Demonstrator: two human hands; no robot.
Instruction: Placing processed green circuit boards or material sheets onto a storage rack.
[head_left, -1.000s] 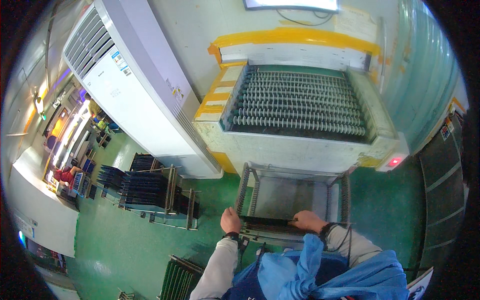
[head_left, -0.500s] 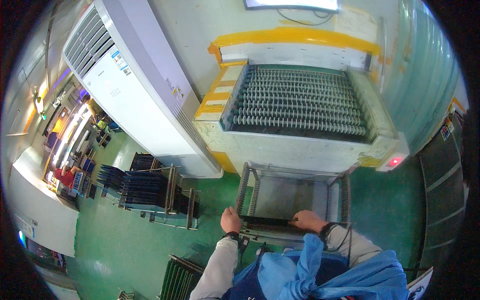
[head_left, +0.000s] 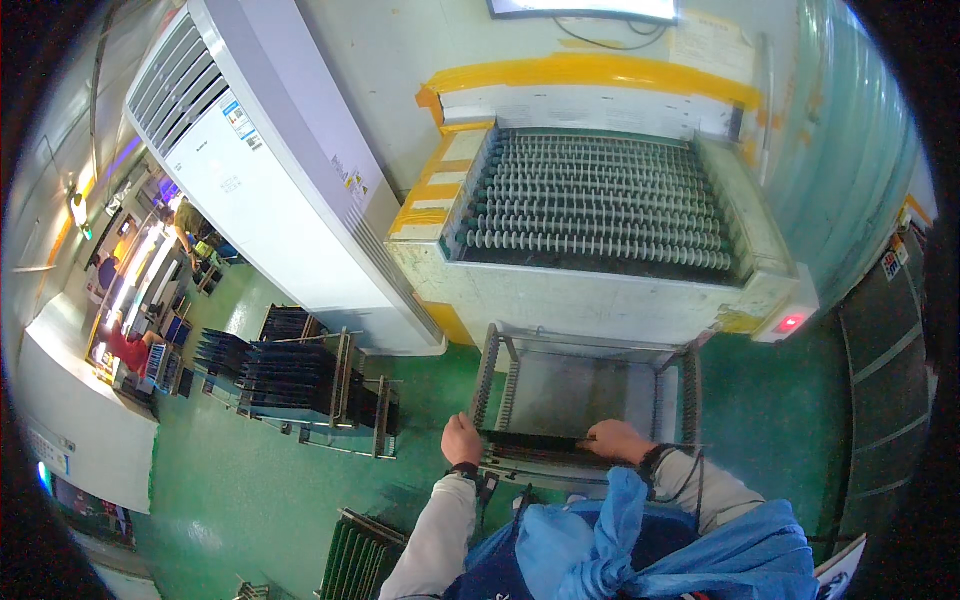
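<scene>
A thin dark panel (head_left: 535,440), seen nearly edge-on, spans between my two hands at the near side of a metal rack (head_left: 691,395) with slotted side bars. The fingers of my left hand (head_left: 461,440) close on its left end, beside the rack's left bar. Toward the other end, my right hand (head_left: 617,442) is closed on the panel's upper edge, inside the rack's right bar. Just below the panel run the rack's near crossbars. The panel's lower part is hidden from above.
Ahead stands a roller conveyor (head_left: 600,205) with rows of white discs. A tall white air conditioner (head_left: 270,170) is left of it. Racks of dark panels (head_left: 290,380) and green boards (head_left: 355,560) stand at left. Dark panels (head_left: 880,370) line the right side.
My hands and the panel stay almost in place. Far off at the left, people by the lit bench have shifted their posture.
</scene>
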